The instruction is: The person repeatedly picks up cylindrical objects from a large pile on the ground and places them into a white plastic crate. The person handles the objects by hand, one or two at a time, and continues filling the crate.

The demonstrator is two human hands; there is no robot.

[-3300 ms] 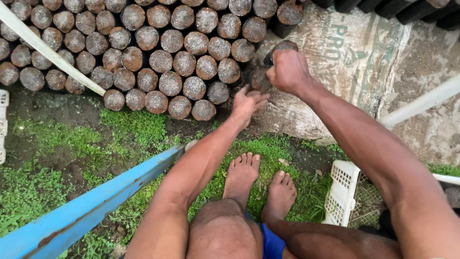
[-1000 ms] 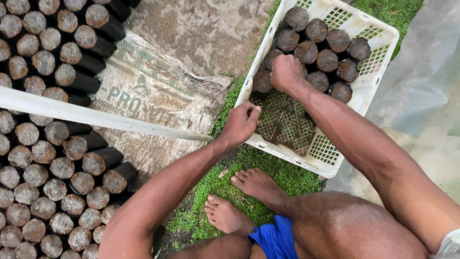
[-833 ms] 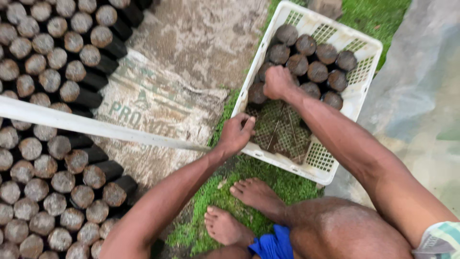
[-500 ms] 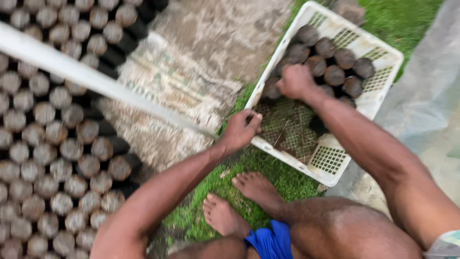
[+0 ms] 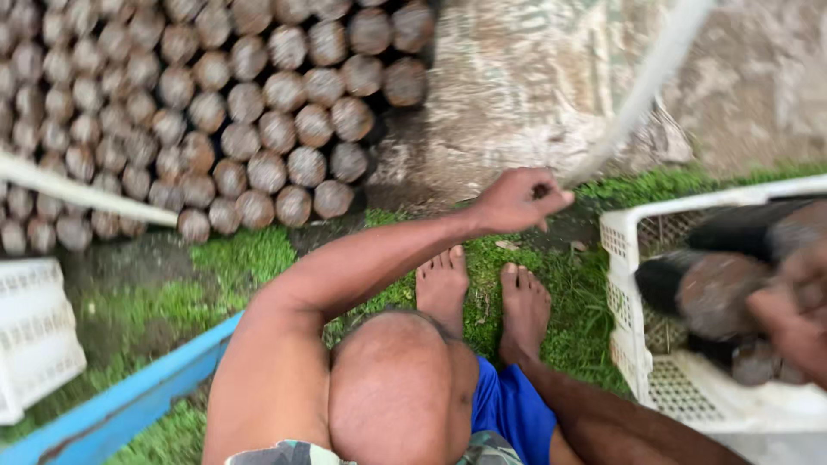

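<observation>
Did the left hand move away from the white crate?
Yes. The left hand was gripping the white crate rim; now it hangs off it, over the grass, toward the stacked soil-filled bags.

Blue shorts (image 5: pixel 512 405), bare feet (image 5: pixel 482 297)

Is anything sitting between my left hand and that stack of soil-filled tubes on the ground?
Nothing visible blocks it. The left hand hovers over grass, and only bare sacking and ground lie between it and the nearest soil-filled tubes. The white pole passes just right of it.

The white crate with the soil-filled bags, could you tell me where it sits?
The white crate sits at the right edge of the head view, on grass beside the bare feet.
</observation>
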